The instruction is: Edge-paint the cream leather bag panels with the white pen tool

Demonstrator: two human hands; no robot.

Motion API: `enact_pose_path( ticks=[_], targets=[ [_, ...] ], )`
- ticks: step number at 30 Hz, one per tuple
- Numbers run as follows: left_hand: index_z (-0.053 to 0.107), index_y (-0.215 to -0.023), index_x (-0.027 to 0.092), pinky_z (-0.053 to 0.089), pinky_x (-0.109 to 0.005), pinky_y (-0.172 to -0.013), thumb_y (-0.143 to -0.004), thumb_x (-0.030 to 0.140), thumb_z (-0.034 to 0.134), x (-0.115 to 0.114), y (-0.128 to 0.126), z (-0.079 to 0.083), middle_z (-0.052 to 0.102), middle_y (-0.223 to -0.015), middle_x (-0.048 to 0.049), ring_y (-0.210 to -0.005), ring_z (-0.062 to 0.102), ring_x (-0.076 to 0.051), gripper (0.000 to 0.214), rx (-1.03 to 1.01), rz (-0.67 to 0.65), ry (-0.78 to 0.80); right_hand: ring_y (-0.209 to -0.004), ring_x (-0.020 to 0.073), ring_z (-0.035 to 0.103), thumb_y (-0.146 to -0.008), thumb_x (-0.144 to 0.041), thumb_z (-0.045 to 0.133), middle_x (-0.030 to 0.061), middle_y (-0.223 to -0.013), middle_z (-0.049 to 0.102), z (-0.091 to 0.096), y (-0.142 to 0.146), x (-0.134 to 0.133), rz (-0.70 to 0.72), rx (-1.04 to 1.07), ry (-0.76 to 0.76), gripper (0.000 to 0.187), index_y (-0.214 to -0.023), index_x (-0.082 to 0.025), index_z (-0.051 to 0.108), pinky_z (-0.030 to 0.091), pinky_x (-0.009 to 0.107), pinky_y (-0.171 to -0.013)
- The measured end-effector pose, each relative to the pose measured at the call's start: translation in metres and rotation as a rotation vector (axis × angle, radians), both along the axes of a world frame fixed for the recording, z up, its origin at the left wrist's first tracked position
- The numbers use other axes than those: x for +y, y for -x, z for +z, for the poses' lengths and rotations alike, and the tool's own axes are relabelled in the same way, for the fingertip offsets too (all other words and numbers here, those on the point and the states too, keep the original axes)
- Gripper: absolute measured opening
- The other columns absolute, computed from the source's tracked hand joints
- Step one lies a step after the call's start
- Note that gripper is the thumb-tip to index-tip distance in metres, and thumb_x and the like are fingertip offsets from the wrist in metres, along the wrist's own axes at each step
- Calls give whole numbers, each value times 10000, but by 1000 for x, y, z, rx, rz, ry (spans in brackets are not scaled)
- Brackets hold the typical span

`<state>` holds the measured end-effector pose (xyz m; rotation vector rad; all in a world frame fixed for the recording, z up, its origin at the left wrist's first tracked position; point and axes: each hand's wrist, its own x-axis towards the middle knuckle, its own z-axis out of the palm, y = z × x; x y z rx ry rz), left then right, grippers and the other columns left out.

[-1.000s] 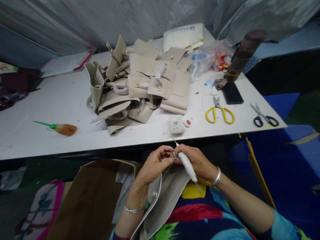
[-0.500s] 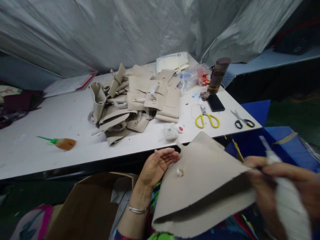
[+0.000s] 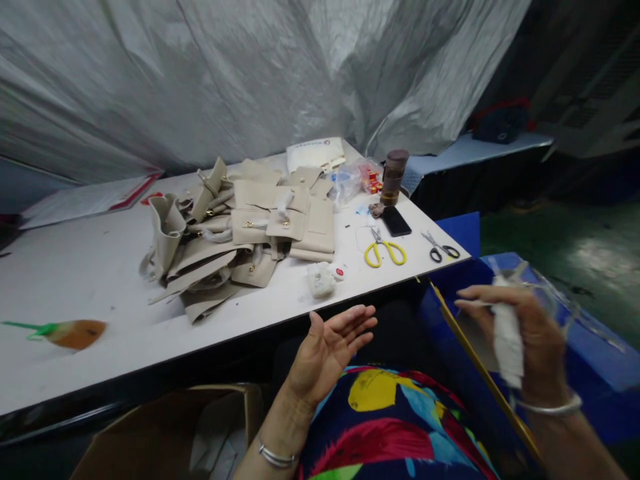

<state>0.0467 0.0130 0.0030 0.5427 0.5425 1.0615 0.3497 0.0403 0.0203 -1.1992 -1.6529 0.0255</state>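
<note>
My left hand (image 3: 330,347) is palm up over the lap, fingers stretched out, with nothing in it. My right hand (image 3: 530,333) is above a blue bin (image 3: 445,347) at the right, its fingers closed round a slim tool wrapped in white material (image 3: 509,340). The tool's kind is hidden by the wrapping. Thumb and forefinger are pinched together; whether something thin is between them I cannot tell. Ahead, on the white table (image 3: 120,267), lies a heap of beige leather bag parts (image 3: 250,227), several with gold-coloured fittings and white-wrapped straps.
Yellow-handled scissors (image 3: 385,250), black-handled scissors (image 3: 443,248), a phone (image 3: 397,221) and a brown bottle (image 3: 394,177) stand or lie at the table's right. A small white packet (image 3: 321,280) is near the front edge. Left are a glue bottle (image 3: 77,333) and, below, a cardboard box (image 3: 150,433).
The large beige leather piece has left my hands and the lap. My right hand has moved up, over the blue bin, still holding the wrapped tool. The view has swung to the right.
</note>
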Motion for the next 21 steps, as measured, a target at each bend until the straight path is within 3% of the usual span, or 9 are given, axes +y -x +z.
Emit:
enact_pose_path(
  ticks=[3, 6, 13, 21],
  targets=[
    [678, -1390, 132, 338, -481, -1234, -905, 836, 380, 4, -11, 7, 521, -1584, -194, -1509, 408, -376, 906, 4, -79, -49, -888, 222, 699, -927, -115, 720, 32, -999, 726, -3, 55, -7, 364, 71, 29, 247, -1043, -287, 586, 572, 399, -789],
    [689, -1379, 131, 270, -509, -1273, -883, 857, 389, 8, -19, 14, 570, -1541, -185, -1520, 384, -386, 929, 9, -161, -102, -992, 216, 677, -940, -71, 681, 41, -1100, 736, -4, 87, -6, 504, 71, 27, 266, -1066, -284, 583, 576, 398, -837],
    [702, -1351, 131, 293, -507, -1255, -880, 873, 345, 17, -26, 16, 649, -1434, -183, -1457, 458, -384, 948, 37, -284, -136, -948, 205, 658, -976, -141, 676, 38, -1027, 726, -11, 93, -3, 445, 58, 66, 162, -1065, -263, 617, 567, 399, -824],
    [672, -1401, 143, 253, -529, -1275, -898, 845, 372, 23, -16, 11, 578, -1531, -170, -1509, 389, -396, 914, 130, -353, -154, -894, 207, 653, -1000, -132, 602, 45, -946, 745, -14, 86, -1, 423, 12, 112, 137, -1043, -244, 667, 539, 367, -781]
  ],
)
